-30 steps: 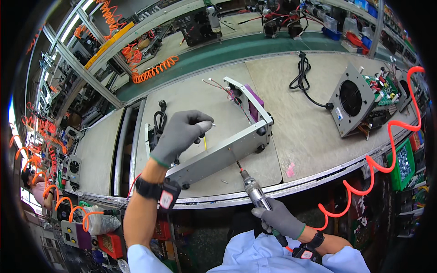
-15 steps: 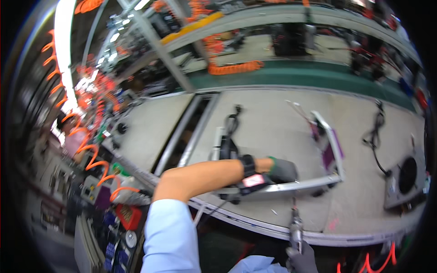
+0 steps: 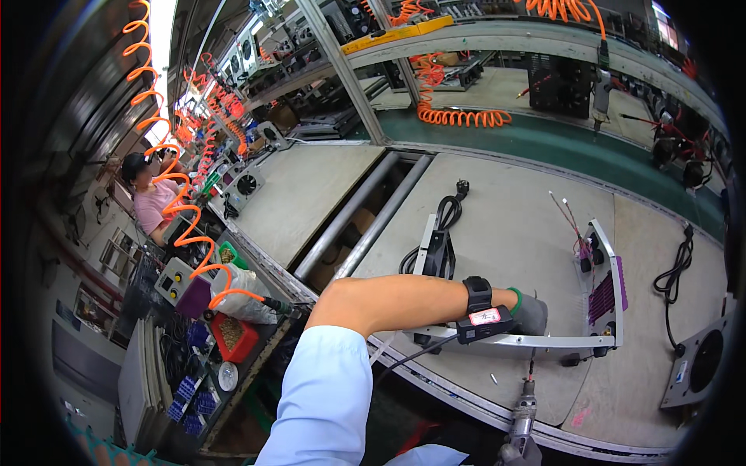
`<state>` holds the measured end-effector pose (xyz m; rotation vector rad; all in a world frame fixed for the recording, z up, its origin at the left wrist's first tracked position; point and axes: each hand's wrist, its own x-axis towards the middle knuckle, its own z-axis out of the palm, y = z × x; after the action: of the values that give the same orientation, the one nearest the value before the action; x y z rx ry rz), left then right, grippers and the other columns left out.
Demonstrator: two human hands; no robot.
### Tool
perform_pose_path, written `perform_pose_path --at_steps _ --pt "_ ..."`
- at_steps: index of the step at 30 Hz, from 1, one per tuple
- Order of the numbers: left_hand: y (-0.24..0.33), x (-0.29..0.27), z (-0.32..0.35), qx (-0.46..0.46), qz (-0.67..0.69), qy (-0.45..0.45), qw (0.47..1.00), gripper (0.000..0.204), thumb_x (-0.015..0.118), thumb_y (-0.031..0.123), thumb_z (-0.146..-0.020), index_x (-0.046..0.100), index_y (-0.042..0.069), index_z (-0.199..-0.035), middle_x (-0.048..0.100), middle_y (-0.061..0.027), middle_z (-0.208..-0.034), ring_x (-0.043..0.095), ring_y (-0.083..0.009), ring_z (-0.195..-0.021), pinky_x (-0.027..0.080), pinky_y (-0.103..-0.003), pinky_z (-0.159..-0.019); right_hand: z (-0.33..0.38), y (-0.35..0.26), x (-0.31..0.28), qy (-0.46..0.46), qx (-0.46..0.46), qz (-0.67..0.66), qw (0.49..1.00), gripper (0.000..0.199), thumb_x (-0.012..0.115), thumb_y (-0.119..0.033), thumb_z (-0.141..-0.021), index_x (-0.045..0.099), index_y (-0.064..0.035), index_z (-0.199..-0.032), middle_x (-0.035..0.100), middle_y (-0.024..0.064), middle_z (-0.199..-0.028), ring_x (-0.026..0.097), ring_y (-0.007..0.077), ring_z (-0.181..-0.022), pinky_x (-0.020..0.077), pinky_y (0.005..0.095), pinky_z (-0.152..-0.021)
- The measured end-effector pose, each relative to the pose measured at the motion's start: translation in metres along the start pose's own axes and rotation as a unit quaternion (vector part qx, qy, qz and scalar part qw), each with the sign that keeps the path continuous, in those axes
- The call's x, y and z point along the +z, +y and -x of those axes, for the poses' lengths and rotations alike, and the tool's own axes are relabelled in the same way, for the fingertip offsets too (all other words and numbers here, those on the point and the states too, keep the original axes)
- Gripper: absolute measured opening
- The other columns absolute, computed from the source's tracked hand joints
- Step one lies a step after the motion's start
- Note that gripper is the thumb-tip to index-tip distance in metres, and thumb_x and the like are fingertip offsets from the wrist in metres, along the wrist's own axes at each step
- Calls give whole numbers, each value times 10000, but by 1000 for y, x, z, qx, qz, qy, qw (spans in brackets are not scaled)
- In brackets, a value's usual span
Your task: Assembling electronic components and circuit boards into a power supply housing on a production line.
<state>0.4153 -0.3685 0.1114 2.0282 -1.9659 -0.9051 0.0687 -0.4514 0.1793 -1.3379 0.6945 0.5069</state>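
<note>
The gloved left hand [image 3: 530,314] grips the near edge of the open grey metal chassis [image 3: 536,339] lying on the counter [image 3: 505,225] at right, while the right hand [image 3: 519,452], barely in view at the bottom edge, clasps a pneumatic screwdriver [image 3: 524,410] pointing up at that chassis.

left hand [image 3: 530,313] — now beside chassis [image 3: 544,338]
</note>
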Motion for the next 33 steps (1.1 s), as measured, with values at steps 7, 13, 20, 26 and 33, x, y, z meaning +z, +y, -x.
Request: perform_pose_path --at_steps 7,13,20,26,33 --pt "-12 4 -8 49 -58 -48 996 274 625 237 -821 705 -11 -905 692 -206 -914 635 -407 -802 501 -477 -745 -3 9 -2 -7 -18 -12 1000 245 612 -266 -962 577 -75 -1112 487 -20 -593 459 76 -417 343 220 -361" --pt "-21 11 -19 35 -88 -84 992 350 614 266 -811 712 -19 -990 696 -243 -982 637 -405 -821 489 -472 -764 -6 9 1 -12 -13 -32 999 215 592 -295 -984 559 -85 -1020 461 -25 -604 462 81 -419 336 233 -353" --pt "-50 32 -19 -48 -2 -79 996 376 593 266 -817 693 -43 -1006 680 -281 -1015 639 -413 -855 502 -478 -792 2 3 14 7 -35 -17 999 300 601 -380 -988 521 -98 -927 449 -27 -579 454 90 -406 328 243 -350" --pt "12 -35 14 -229 63 -7 971 446 626 351 -846 711 -65 -981 709 -199 -876 677 -287 -792 534 -451 -776 -1 14 2 -5 -12 -43 999 340 713 -259 -885 529 -26 -1051 574 51 -652 534 109 -476 433 270 -446" --pt "171 -55 79 -88 29 401 912 221 665 219 -905 702 7 -953 696 -164 -805 676 -251 -718 530 -367 -702 32 37 -17 -4 -2 -20 1000 320 681 -234 -902 515 -26 -1081 579 45 -684 573 100 -537 474 263 -478"
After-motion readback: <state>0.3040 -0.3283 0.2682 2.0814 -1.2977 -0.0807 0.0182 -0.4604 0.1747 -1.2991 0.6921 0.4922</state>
